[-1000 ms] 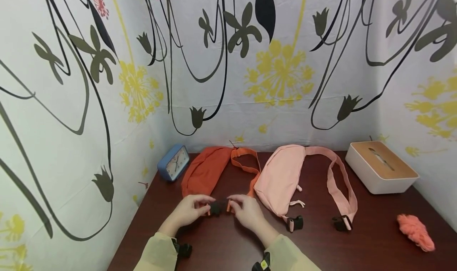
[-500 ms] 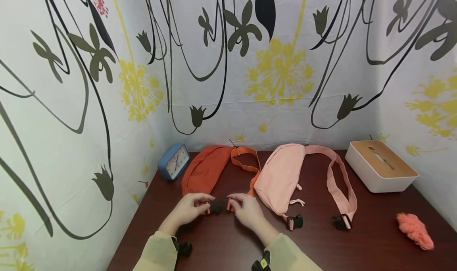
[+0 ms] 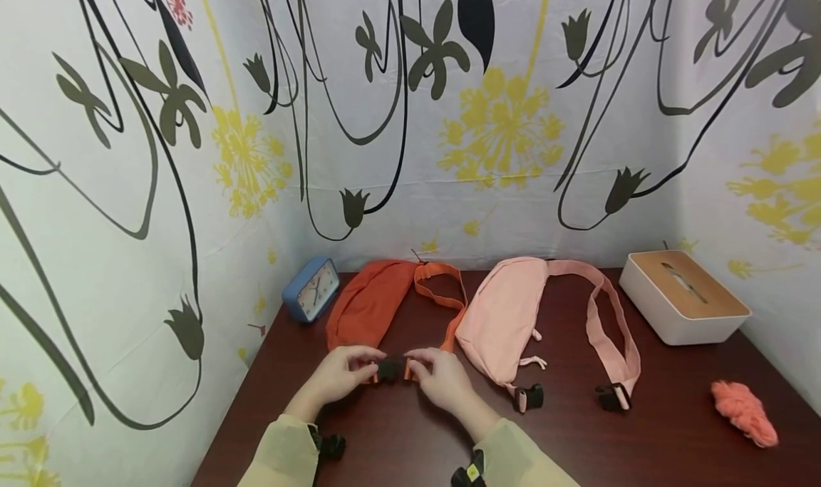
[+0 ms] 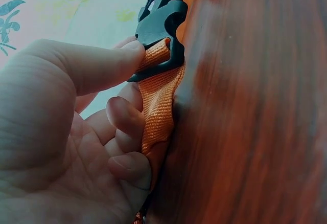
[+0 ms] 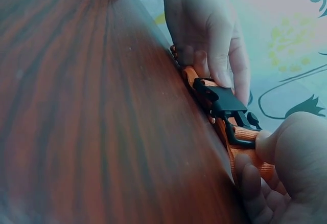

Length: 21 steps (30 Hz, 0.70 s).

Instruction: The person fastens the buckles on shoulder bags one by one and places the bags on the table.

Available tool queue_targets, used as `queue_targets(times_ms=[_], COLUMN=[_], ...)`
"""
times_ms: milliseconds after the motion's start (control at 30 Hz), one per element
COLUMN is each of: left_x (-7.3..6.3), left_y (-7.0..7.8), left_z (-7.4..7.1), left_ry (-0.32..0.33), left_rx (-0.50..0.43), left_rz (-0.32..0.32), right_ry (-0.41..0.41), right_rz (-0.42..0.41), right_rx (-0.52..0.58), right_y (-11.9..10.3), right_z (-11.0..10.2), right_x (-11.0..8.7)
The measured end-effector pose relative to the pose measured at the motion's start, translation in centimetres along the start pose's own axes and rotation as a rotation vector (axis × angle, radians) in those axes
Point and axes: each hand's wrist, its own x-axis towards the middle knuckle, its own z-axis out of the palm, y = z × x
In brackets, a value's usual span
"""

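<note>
An orange-red waist bag (image 3: 372, 301) lies behind the hands with its orange strap (image 3: 442, 298) beside it. My left hand (image 3: 338, 376) pinches the black socket half (image 4: 159, 22) of its side-release buckle between thumb and fingers, along with orange webbing (image 4: 159, 98). My right hand (image 3: 442, 380) pinches the prong half (image 5: 242, 136) by its webbing end. Seen from the right wrist, the prongs point into the socket's mouth, with one side prong (image 5: 253, 120) showing outside it. Both halves are in line, just above the table.
A pink waist bag (image 3: 500, 323) lies to the right, its two buckle halves apart: one near the bag (image 3: 529, 398), one at the strap end (image 3: 613, 398). A blue clock (image 3: 311, 289), a tissue box (image 3: 685, 298) and a coral yarn bundle (image 3: 744, 412) stand around the brown table (image 3: 641, 451).
My right hand has shifted slightly left, bringing the prong half a little closer to the socket half. The left hand stays nearly in place; the bags have not moved.
</note>
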Motion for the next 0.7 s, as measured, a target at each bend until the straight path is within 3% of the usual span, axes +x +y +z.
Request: queue_targets(times_ms=[367,700], left_x=[-0.14,-0.15], left_y=[0.04,0.19], left_z=[0.13,0.17], left_ry=[0.026,0.041], left_rx=[-0.003,-0.008], left_rz=[0.006,-0.013], right_ry=[0.063,0.042], right_rz=[0.045,0.074], right_rx=[0.040,0.078], right_y=[0.12,0.47], right_z=[-0.09,-0.20], right_x=[0.10,0.35])
